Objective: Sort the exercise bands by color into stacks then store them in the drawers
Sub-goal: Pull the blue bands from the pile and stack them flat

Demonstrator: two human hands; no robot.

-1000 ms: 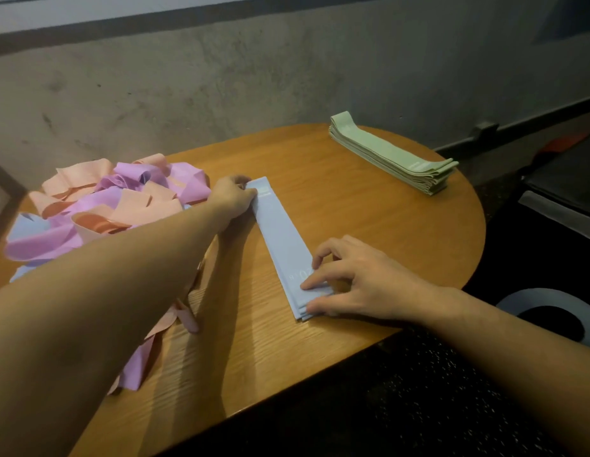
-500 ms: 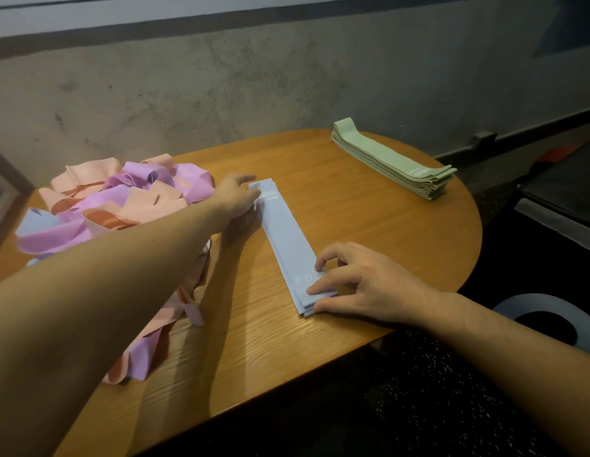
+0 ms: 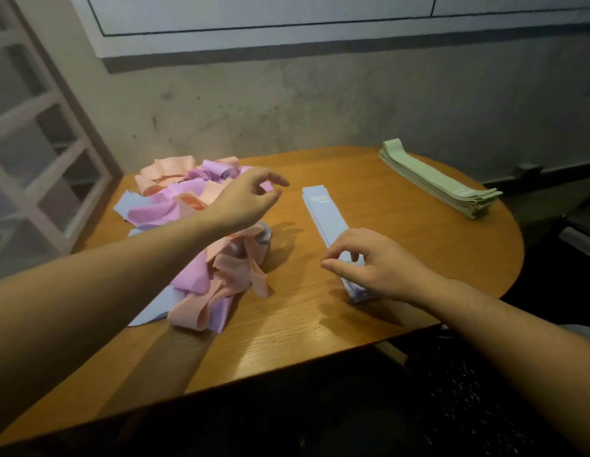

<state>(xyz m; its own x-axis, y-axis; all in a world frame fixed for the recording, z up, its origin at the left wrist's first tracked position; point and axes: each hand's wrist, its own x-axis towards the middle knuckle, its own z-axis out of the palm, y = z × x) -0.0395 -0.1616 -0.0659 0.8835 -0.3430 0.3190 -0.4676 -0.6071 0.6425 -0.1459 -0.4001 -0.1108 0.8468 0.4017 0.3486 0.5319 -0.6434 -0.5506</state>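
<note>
A flat stack of light blue bands (image 3: 326, 212) lies in the middle of the round wooden table (image 3: 402, 245). My right hand (image 3: 376, 262) hovers over its near end, fingers loosely curled and holding nothing. My left hand (image 3: 247, 199) is raised above the table between the blue stack and a loose heap of pink, purple and blue bands (image 3: 194, 225), fingers relaxed and empty. A neat stack of green bands (image 3: 439, 179) sits at the table's far right.
A concrete wall runs behind the table. A white-framed door or cabinet (image 3: 39, 153) stands at the left. The floor near the front and right is dark, with a dark object (image 3: 584, 225) at the right edge.
Both hands have lifted off the blue stack. My left hand rose and drew back toward the mixed heap. The camera view tilted up.
</note>
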